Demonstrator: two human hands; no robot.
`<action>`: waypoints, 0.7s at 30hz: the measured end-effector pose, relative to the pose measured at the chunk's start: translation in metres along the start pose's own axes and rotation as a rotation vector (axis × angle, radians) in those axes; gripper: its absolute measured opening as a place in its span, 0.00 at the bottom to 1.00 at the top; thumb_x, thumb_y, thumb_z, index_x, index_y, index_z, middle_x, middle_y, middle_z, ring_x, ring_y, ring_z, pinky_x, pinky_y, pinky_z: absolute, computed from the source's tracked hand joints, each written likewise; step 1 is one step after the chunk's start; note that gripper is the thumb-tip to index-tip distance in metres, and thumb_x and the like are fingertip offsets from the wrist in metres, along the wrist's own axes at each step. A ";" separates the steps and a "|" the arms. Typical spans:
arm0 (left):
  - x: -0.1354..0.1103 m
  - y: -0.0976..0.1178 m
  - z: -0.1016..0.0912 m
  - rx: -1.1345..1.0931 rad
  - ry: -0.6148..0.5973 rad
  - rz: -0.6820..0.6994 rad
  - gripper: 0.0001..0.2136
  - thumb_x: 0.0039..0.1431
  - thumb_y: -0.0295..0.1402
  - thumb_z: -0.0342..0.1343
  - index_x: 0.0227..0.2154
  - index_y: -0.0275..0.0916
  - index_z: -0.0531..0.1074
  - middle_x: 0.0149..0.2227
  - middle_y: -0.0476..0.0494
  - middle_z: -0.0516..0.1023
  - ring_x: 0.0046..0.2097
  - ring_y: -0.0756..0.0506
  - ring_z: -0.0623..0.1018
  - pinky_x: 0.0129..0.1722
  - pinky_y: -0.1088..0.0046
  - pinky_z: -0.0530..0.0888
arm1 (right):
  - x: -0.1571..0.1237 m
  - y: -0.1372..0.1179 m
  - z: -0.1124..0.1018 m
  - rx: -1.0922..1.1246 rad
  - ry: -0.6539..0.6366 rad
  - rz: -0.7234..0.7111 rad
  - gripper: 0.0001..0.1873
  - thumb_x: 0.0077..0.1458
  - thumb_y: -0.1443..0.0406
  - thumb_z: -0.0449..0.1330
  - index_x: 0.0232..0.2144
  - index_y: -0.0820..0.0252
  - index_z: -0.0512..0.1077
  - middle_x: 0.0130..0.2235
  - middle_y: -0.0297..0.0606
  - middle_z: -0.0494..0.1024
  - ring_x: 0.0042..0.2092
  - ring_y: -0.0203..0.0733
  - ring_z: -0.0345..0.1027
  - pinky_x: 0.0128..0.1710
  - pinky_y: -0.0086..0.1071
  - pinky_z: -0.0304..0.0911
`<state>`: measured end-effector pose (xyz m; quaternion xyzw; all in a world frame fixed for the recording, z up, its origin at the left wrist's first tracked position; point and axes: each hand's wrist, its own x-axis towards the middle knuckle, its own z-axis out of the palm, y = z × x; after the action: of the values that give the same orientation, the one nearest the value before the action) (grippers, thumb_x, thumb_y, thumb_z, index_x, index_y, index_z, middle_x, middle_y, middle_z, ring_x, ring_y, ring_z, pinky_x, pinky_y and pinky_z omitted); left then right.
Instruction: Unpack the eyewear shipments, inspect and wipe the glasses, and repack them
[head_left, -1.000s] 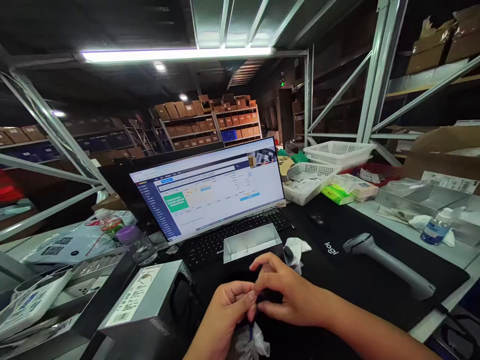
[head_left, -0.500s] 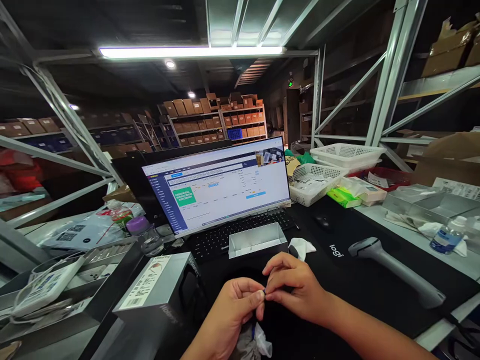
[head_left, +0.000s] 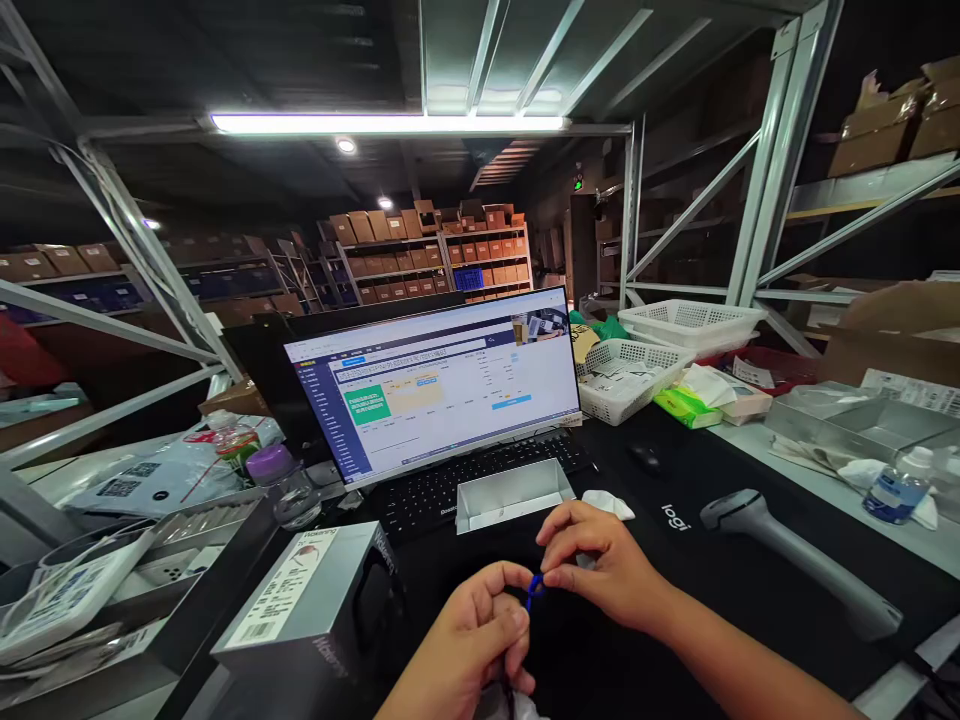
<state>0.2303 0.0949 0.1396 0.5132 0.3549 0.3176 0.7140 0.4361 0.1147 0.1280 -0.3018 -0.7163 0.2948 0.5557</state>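
My left hand [head_left: 480, 630] is closed, with thumb and fingers pinching one end of a thin blue loop [head_left: 535, 590]. Thumb and forefinger of my right hand [head_left: 604, 565] grip the loop's other side, so it shows between the two hands. Whether it is a cord or a rubber band I cannot make out. Under my left hand, at the bottom edge, a greyish, partly translucent thing [head_left: 510, 703] is mostly hidden. Just beyond my hands stands an open silver box tray [head_left: 517, 498], and a crumpled white tissue [head_left: 609, 503] lies beside it.
A monitor [head_left: 442, 385] and keyboard [head_left: 427, 490] stand ahead. On the left are a silver carton [head_left: 330, 590] and a jar with a purple lid [head_left: 274, 465]. To the right lie a mouse [head_left: 643, 458], a barcode scanner [head_left: 802, 560] and a white basket [head_left: 637, 385].
The blue loop now shows plainly between my fingertips, where only a speck showed before. My hands are slightly farther apart. The translucent thing below has dropped lower in view.
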 end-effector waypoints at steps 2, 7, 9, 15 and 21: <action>0.000 -0.001 0.000 0.007 -0.038 0.017 0.21 0.55 0.43 0.64 0.44 0.38 0.64 0.18 0.58 0.62 0.21 0.54 0.54 0.27 0.73 0.72 | 0.000 0.000 -0.001 -0.010 -0.019 0.001 0.05 0.52 0.61 0.70 0.28 0.55 0.82 0.36 0.38 0.78 0.38 0.39 0.72 0.37 0.32 0.66; -0.001 -0.004 -0.002 0.078 -0.026 0.038 0.21 0.59 0.43 0.60 0.45 0.41 0.57 0.18 0.60 0.63 0.21 0.54 0.62 0.28 0.75 0.70 | 0.002 0.000 -0.007 0.050 0.039 0.035 0.04 0.52 0.62 0.70 0.28 0.55 0.81 0.35 0.37 0.78 0.37 0.38 0.72 0.35 0.30 0.65; -0.001 -0.004 -0.002 0.087 -0.035 0.044 0.20 0.59 0.45 0.59 0.44 0.41 0.56 0.18 0.59 0.63 0.21 0.53 0.65 0.28 0.76 0.69 | 0.003 -0.002 -0.010 0.064 0.040 0.052 0.05 0.52 0.62 0.70 0.28 0.56 0.80 0.36 0.37 0.78 0.37 0.38 0.72 0.34 0.29 0.65; -0.002 0.001 0.001 0.088 -0.052 0.069 0.22 0.56 0.47 0.62 0.41 0.42 0.56 0.19 0.60 0.63 0.23 0.54 0.64 0.27 0.79 0.63 | 0.005 -0.005 -0.014 0.043 0.047 0.048 0.08 0.55 0.61 0.68 0.28 0.58 0.78 0.35 0.38 0.77 0.39 0.40 0.72 0.37 0.31 0.67; -0.003 0.001 0.001 0.101 -0.040 0.091 0.22 0.58 0.46 0.61 0.42 0.42 0.55 0.19 0.60 0.63 0.22 0.54 0.63 0.26 0.78 0.65 | 0.003 -0.019 -0.030 -0.160 -0.139 -0.038 0.11 0.60 0.59 0.63 0.43 0.57 0.77 0.48 0.45 0.79 0.50 0.46 0.73 0.51 0.41 0.67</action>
<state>0.2294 0.0923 0.1415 0.5707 0.3323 0.3211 0.6788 0.4627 0.1074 0.1503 -0.3102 -0.7800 0.2463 0.4845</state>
